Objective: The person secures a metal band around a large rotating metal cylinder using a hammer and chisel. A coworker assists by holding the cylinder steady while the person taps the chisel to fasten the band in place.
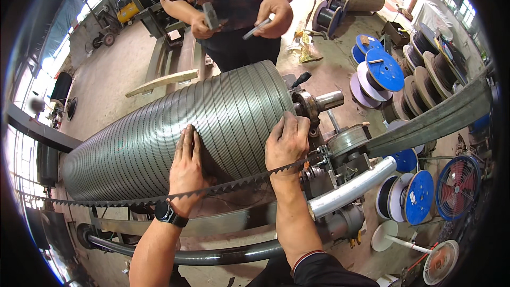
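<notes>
A large metal roller, wound with closely spaced ridged strip or wire, lies across the middle. My left hand, a dark watch on its wrist, rests open on the roller's near side with fingers stretched out. My right hand is closed at the roller's right end; what its curled fingers hold, if anything, is hidden. A dark toothed strip runs across both wrists, toward a small clamp-like fitting. Beyond the roller, a co-worker holds a grey hammer and a short metal bar.
The roller's shaft sticks out right, beside machine parts. A silvery pipe and a dark curved bar lie nearer me. Blue-flanged spools and a caged fan stand at right. A wooden plank lies behind the roller.
</notes>
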The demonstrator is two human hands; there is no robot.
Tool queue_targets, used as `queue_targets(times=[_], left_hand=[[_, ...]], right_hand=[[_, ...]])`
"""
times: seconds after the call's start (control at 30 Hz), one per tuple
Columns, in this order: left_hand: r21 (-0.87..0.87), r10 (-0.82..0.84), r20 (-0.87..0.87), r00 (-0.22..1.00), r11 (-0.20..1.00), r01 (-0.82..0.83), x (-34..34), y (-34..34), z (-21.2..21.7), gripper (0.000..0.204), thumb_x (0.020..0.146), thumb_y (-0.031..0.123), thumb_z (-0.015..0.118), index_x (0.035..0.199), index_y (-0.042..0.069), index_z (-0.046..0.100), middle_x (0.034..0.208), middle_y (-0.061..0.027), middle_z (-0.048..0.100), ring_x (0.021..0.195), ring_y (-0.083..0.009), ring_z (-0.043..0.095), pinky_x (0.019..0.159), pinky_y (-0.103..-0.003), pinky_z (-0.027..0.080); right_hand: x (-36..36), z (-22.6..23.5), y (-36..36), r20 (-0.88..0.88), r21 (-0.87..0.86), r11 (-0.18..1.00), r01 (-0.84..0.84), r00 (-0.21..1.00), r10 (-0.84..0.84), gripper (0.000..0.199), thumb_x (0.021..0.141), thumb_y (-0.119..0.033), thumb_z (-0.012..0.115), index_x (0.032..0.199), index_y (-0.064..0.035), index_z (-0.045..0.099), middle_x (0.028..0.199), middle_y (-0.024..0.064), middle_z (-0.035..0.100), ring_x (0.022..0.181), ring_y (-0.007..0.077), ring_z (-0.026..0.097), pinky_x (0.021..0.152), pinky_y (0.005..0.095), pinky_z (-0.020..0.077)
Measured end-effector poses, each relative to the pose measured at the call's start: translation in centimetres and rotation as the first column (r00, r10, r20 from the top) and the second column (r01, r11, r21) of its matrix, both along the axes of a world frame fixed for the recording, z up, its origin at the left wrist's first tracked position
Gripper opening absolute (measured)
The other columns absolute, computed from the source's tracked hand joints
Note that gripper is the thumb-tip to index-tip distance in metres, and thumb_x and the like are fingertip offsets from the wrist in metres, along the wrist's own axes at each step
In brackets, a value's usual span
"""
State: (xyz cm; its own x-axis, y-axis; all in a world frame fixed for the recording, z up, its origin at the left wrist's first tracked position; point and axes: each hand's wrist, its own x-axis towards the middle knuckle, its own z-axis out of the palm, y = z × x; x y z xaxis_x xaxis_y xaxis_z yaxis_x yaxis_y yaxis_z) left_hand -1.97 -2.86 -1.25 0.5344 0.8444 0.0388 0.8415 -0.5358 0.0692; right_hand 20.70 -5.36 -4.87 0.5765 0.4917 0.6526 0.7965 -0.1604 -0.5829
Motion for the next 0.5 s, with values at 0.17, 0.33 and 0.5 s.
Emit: queue_targets(times=[0.17,0.33,0.5], left_hand=[[0.020,0.020,-0.027,0.999,1.000,-0.019,0.2,-0.3,0.3,0.125,0.061,0.018,0.094,0.161,-0.009,0.025,0.171,-0.0251,0.020,0.160,-0.0389,0.021,0.131,-0.041,0.024],[0.014,0.034,-0.018,0.999,0.999,-0.034,0.3,-0.3,0.2,0.125,0.062,0.018,0.094,0.161,-0.008,0.025,0.172,-0.0244,0.020,0.160,-0.0385,0.021,0.132,-0.041,0.024],[0.012,0.040,-0.031,0.999,0.999,-0.040,0.4,-0.3,0.2,0.126,0.060,0.017,0.096,0.162,-0.008,0.024,0.172,-0.0242,0.020,0.160,-0.0388,0.021,0.131,-0.041,0.024]], right_hand=[[0.4,0.1,-0.1,-0.030,-0.037,0.998,-0.053,0.998,0.052,0.020,0.090,0.005,0.068,0.109,0.0029,0.062,0.099,0.0188,0.055,0.082,0.0372,0.068,0.069,0.0441,0.0574],[0.3,0.5,-0.4,-0.012,-0.093,0.995,-0.024,1.000,0.023,0.016,0.091,0.003,0.067,0.106,0.0026,0.063,0.098,0.0185,0.055,0.081,0.0372,0.067,0.068,0.0447,0.0562],[0.3,-0.3,-1.5,-0.043,-0.110,0.992,-0.055,0.998,0.051,0.018,0.091,0.004,0.066,0.108,0.0024,0.063,0.098,0.0195,0.056,0.081,0.0399,0.066,0.068,0.0461,0.0560]])
